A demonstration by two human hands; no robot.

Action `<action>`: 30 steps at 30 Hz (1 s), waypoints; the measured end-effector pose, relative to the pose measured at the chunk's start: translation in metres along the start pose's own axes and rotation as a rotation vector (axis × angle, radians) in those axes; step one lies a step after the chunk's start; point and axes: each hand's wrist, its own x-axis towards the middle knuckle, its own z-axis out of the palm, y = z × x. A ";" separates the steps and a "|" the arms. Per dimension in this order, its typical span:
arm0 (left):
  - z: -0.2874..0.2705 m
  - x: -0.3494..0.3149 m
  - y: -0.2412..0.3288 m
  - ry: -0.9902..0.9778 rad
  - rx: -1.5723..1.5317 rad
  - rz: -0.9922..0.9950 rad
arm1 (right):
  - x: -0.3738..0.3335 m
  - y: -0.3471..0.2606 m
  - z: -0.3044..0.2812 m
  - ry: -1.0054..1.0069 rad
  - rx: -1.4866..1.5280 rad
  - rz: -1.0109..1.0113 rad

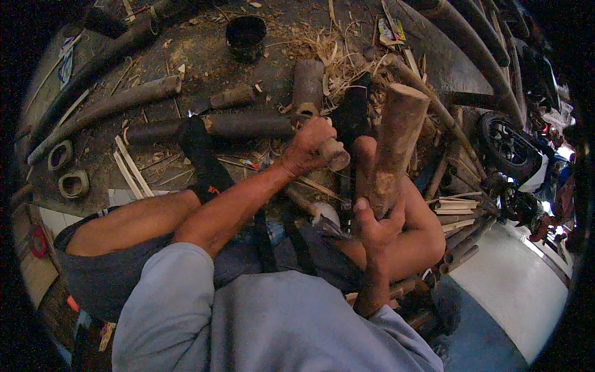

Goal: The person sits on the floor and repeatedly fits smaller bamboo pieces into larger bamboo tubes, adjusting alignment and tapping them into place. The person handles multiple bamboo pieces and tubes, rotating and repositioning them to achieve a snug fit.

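Head view is showing a left hand (308,144) wrapping its fingers tightly around one short wooden rod (335,156); the fist is hiding the rod's middle, and I cannot tell whether its far end is touching the log section (308,80) just beyond. A right hand (379,232) is clasping the narrow lower end of one thick wooden club (401,130), which is hiding some of those fingers. Fibrous shavings (331,49), too tangled to count, are lying beside the log section. Two hollow rings (84,186) are resting at far left, with two pale slats (133,167) near them. One black bowl (242,42) is sitting on the floor (207,57). One spoked wheel (509,142) is standing at right, the clutter beyond it blurring into the dark rim.
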 end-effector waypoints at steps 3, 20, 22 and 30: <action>-0.002 0.006 0.005 0.076 -0.035 -0.064 | 0.010 -0.007 0.007 -0.133 -0.067 0.005; -0.011 0.008 -0.001 0.183 -0.170 -0.163 | 0.048 -0.029 0.009 -0.064 0.040 -0.248; -0.010 0.008 -0.004 0.181 -0.075 -0.264 | 0.057 -0.034 0.008 -0.213 -0.219 -0.203; -0.013 0.022 -0.025 0.152 -0.339 -0.563 | 0.095 -0.066 0.011 -0.161 -0.125 -0.080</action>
